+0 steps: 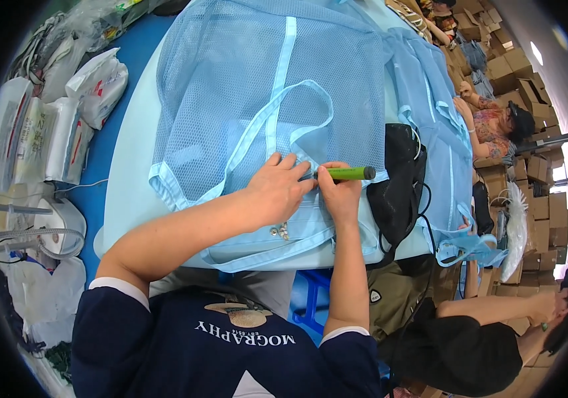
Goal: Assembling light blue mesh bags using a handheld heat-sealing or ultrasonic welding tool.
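Observation:
A light blue mesh bag with pale blue fabric trim and straps lies spread before me on the table. My left hand rests on its lower part, palm down with fingers apart. Pinched in my right hand is a green marker pen, its dark end pointing right. The pen's other end reaches the trim by my left fingertips; the tip itself is too small to make out. A few small shiny metal pieces lie on the fabric below my left hand.
Right of the bag sit a black drawstring pouch and another blue mesh bag. Plastic packages and a white device line the left. Other people work along the right, with cardboard boxes behind them.

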A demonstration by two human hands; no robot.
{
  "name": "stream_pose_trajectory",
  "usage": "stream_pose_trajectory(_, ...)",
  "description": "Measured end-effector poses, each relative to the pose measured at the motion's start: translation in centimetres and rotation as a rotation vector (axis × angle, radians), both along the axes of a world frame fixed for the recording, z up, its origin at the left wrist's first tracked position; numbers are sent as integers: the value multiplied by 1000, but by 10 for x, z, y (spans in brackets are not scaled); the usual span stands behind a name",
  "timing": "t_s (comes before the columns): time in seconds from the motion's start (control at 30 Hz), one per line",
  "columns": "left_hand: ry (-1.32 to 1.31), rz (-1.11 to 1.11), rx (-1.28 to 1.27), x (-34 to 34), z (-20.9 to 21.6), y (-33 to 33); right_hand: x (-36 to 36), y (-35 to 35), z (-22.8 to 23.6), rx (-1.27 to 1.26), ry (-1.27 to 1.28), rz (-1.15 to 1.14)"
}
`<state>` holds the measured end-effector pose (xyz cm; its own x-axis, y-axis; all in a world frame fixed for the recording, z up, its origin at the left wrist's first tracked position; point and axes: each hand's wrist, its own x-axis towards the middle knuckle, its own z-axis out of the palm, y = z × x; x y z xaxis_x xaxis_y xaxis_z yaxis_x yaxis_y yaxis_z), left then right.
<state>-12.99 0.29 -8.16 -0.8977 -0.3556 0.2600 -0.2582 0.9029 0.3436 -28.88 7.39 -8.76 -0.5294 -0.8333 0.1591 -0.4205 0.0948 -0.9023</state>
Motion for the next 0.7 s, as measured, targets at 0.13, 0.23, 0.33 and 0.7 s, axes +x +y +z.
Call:
stream_pose_trajectory(0.13, -40, -5, -23, 0, 2, 1, 2, -2, 0, -53, -85, -23)
stream_pose_trajectory(0.23, -36, -4, -7, 1, 2, 0, -1, -2, 0, -64, -92, -10)
stream_pose_trajectory(0.33, -1, 9, -22, 0, -1, -1, -2, -1, -1, -45, -51, 15)
stream_pose_trajectory(0.7, -11, 6, -44, 1, -3, 2, -5, -1, 1, 33, 8, -9)
